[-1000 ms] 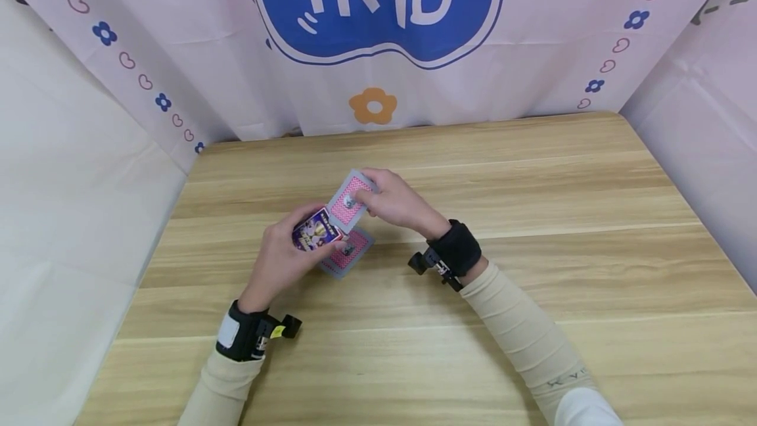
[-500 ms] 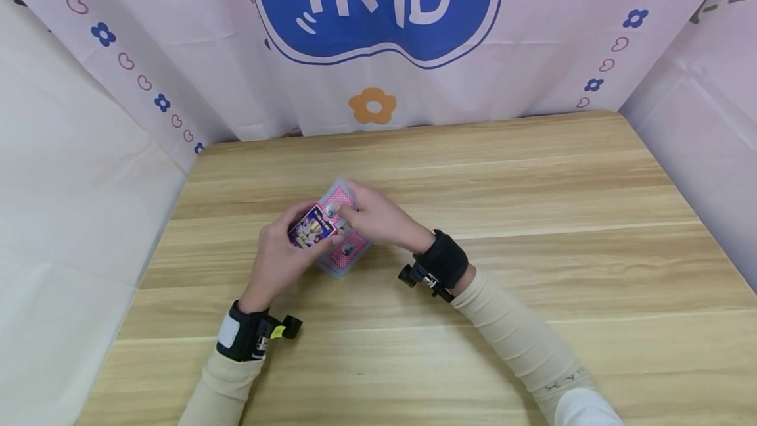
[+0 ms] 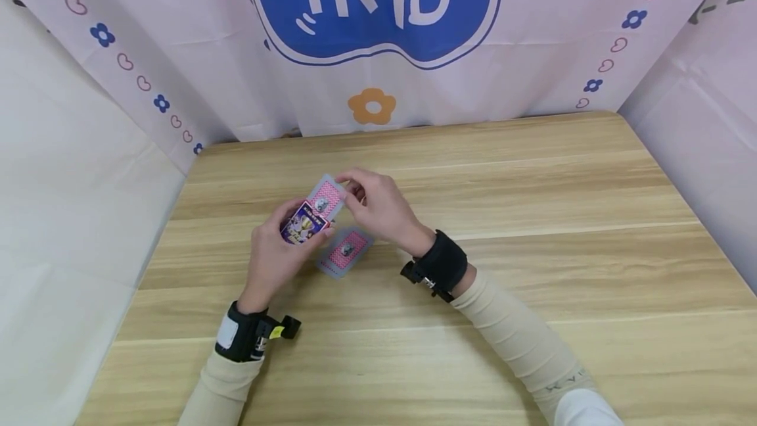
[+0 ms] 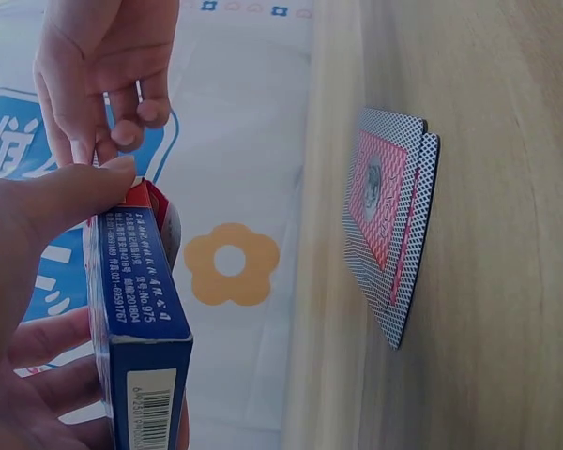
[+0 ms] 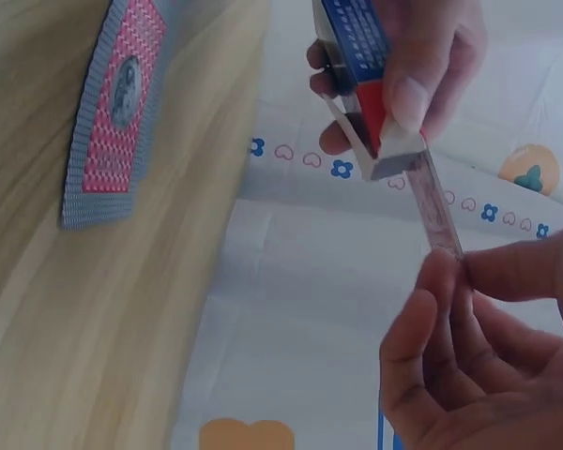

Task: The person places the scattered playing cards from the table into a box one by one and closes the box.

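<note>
My left hand grips a blue playing-card box with a trophy picture, held tilted above the table. Grey-edged, red-backed playing cards stick partway out of its far end. The right wrist view shows an open flap there. At the cards' edge, thumb and fingertips of my right hand pinch the protruding part. How many cards are in the box is hidden. Below the box, more red-backed cards lie face down on the table, slightly fanned in the left wrist view.
The wood-grain table stretches under both arms. A white cloth backdrop with a blue emblem stands behind its far edge, and white cloth sides flank it. Both wrists wear black straps with small cameras.
The cards in my right hand have come down from above the box and now sit partly inside it. The box shifted slightly left, and my right fingers moved to the cards' edge.
</note>
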Demonstrator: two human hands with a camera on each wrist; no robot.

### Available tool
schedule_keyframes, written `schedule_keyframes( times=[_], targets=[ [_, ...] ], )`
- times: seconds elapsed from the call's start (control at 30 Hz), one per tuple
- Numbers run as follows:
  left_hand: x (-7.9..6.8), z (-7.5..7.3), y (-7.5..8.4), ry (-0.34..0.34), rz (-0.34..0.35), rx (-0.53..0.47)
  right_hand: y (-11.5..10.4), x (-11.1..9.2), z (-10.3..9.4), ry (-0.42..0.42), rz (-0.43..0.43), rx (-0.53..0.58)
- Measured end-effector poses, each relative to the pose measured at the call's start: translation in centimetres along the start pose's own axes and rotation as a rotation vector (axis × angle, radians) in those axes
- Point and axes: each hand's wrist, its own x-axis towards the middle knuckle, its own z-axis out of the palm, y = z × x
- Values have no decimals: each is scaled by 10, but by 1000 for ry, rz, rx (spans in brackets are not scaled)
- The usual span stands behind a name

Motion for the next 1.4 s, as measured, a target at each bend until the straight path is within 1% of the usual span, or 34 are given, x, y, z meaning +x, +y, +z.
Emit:
schedule_keyframes(
  times=[0.13,0.23,0.37,0.47,0.7,0.9,1.2,1.4],
  targets=[
    [0,0,-1,12,18,6,-2,-2,4,-31,-11,12],
    [0,0,-1,14,26,2,-4,-3,4,-59,11,38],
    [1,0,-2,7,20,-12,-6,-4,1,-41,28,63],
    [1,0,-2,2,20,-20,-6,-4,2,-37,25,57],
    [1,0,-1,9,24,-27,-6,-3,5,-89,19,54],
    [1,0,-1,11,16,-10,-7,-3,2,-84,38,43],
    [0,0,-1,-4,31,-11,-9,-3,7,-177,17,37],
    [0,0,-1,-19,19,-10,-9,-4,9,-186,26,54]
  ],
)
